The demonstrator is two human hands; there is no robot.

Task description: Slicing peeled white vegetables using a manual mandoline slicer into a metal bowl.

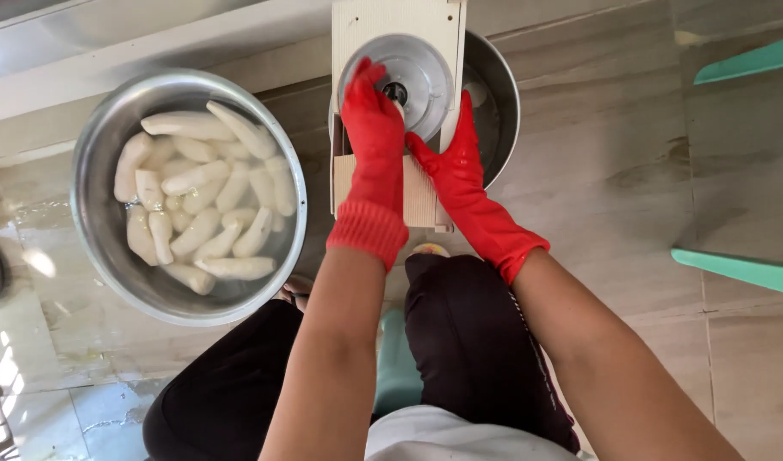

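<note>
Red-gloved left hand (373, 128): my fingers lie flat, together, on the slicer disc (402, 81).
Right hand (451, 162): fingers clamped on the slicer's edge, steadying it.
Left of slicer: steel bowl (93, 154) of peeled roots (205, 195), to fetch next, I judge.

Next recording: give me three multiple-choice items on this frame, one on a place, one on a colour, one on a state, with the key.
1. Where is the big steel bowl of peeled white roots?
A. to the person's left, on the floor
B. on the green stool
C. on the person's lap

2. What colour are the gloves?
A. blue
B. red
C. yellow

3. What is the left hand doing?
A. hanging free
B. resting in the water
C. pressing on the slicer's metal disc

Key: 1 A, the bowl sits left of the knees on the tiled floor. 2 B, both gloves are red. 3 C, its fingers lie on the disc, while the right hand holds the slicer's edge.
</note>
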